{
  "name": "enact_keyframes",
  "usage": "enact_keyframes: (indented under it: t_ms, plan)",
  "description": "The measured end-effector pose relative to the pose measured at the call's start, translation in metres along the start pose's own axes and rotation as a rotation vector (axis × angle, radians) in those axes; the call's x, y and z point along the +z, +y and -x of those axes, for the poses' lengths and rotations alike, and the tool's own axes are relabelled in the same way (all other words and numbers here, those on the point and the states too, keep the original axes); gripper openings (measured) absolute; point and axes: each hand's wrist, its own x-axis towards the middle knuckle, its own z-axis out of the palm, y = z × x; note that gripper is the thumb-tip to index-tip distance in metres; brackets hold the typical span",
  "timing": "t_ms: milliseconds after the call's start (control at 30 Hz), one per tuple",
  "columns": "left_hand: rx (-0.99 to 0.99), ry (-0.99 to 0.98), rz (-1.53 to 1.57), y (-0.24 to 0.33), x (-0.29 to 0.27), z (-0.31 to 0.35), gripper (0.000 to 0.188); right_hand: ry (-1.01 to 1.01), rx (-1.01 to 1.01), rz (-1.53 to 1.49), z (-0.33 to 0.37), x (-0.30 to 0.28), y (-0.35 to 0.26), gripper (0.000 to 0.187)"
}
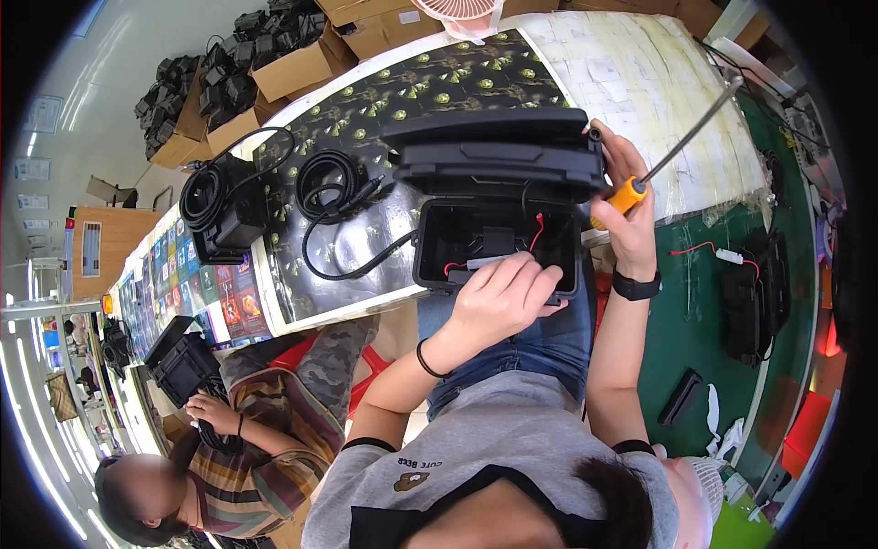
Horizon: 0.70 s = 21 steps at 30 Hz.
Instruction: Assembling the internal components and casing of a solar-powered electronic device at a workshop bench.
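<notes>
A black plastic box [422,252] with its lid [494,137] raised sits at the table's front edge, over my lap. Inside it run red wires [538,229] and a pale grey piece [483,263]. My left hand [503,297] reaches over the near wall, its fingers curled together inside the box; what they pinch is hidden. In my right hand [629,215] is a screwdriver [631,196] with an orange handle, its shaft pointing up and right. That hand is also against the box's right side and lid. A black cable [366,265] leaves the box's left side.
A coiled black cable [327,183] lies on the dark printed mat [439,73]. Left of it stands another black box [240,215] with cable. A co-worker [265,439] holds a black box at lower left. On the green surface [681,302] at right lies an open black case [754,297].
</notes>
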Motion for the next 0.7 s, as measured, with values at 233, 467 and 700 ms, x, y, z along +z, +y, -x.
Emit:
enact_keyframes:
  t_ms: [233,467,700]
  plan:
    - [0.063,0.089,0.027,-0.01,0.005,-0.021,0.028,0.062,-0.032,0.259,-0.008,0.021,-0.03,0.061]
    - [0.209,0.281,0.083,-0.023,0.006,0.019,0.028,0.088,-0.033,0.326,-0.009,0.023,-0.03,0.055]
    - [-0.043,0.512,-0.013,-0.05,0.012,0.068,0.042,0.083,0.08,0.419,-0.01,0.025,-0.044,0.057]
